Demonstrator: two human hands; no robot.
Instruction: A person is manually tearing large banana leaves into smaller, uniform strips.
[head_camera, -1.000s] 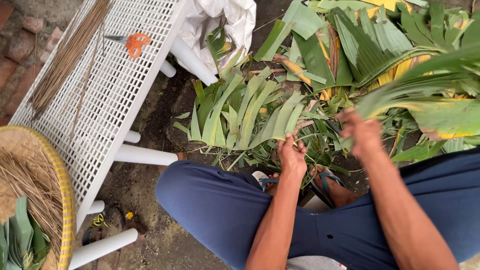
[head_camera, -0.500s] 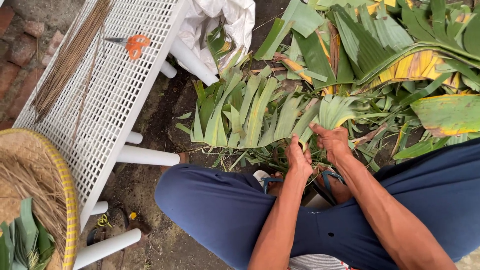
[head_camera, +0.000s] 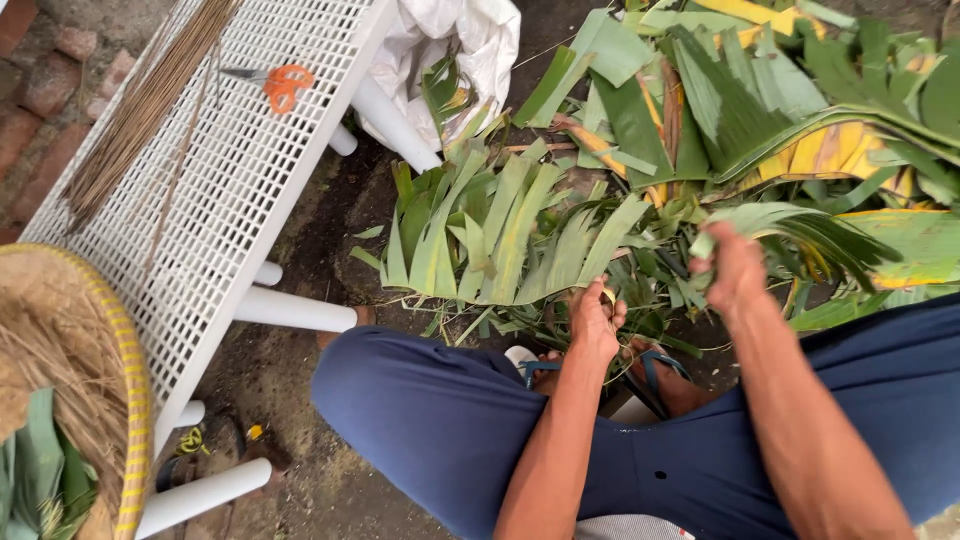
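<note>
Hands in leaf pile — right hand gripping strip

Green leaf strips (some yellowed), white grid table, orange-handled scissors, navy trousers.

A: Ground? Bare dark earth, damp-looking. Old red bricks upper left.

B: Furniture: white lattice plastic bench tipped on its side, round legs out. Flat daylight.
</note>
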